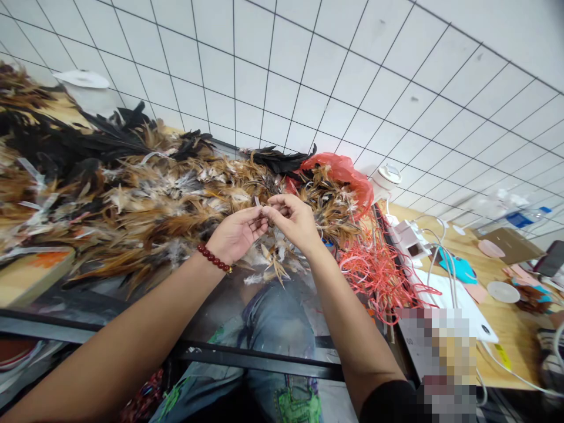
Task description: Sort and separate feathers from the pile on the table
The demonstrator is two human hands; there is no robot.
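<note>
My left hand (pixel 238 234), with a dark red bead bracelet (pixel 214 258) at the wrist, is turned palm up with its fingers curled. My right hand (pixel 294 222) meets it, thumb and forefinger pinched together at the left fingertips. A narrow pale strip (pixel 257 201) sticks up between them; what it belongs to is too small to make out. Just below the hands shows a tuft of brown and white feathers (pixel 274 261); I cannot tell whether it is held. Behind them spreads a long heap of brown feathers (pixel 176 191).
Black feathers (pixel 118 132) lie along the back left. A red plastic bag (pixel 341 173) and tangled red cord (pixel 376 270) are at right. Beyond stand a white lidded container (pixel 388 176) and a wooden table (pixel 520 346) with cables. A dark metal bar (pixel 264 359) crosses above my legs.
</note>
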